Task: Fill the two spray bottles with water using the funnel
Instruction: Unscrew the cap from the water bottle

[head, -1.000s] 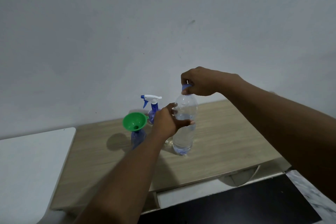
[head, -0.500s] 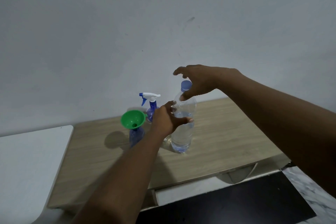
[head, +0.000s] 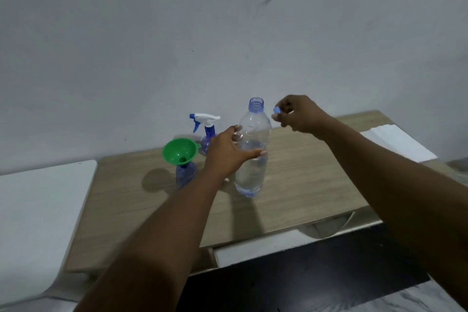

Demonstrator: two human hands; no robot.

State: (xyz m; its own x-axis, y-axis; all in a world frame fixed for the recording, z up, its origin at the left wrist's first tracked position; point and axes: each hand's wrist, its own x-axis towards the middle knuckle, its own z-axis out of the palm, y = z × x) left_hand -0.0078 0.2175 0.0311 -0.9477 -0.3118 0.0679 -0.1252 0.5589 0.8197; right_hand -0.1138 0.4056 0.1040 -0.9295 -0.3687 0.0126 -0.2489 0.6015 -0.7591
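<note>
A clear water bottle stands upright on the wooden table, its neck uncapped and roughly half full. My left hand grips its middle from the left. My right hand pinches the small blue cap just right of the bottle's mouth. A green funnel sits in the neck of a blue spray bottle that has no head on it. Behind it stands a second blue spray bottle with a white and blue trigger head.
A white surface adjoins the table on the left. White paper lies at the table's far right. A grey wall rises right behind the bottles. Below the table's front edge is a dark floor area.
My right hand unscrewed the blue cap and lifted it off to the right of the water bottle. My left hand kept its hold on the bottle.
</note>
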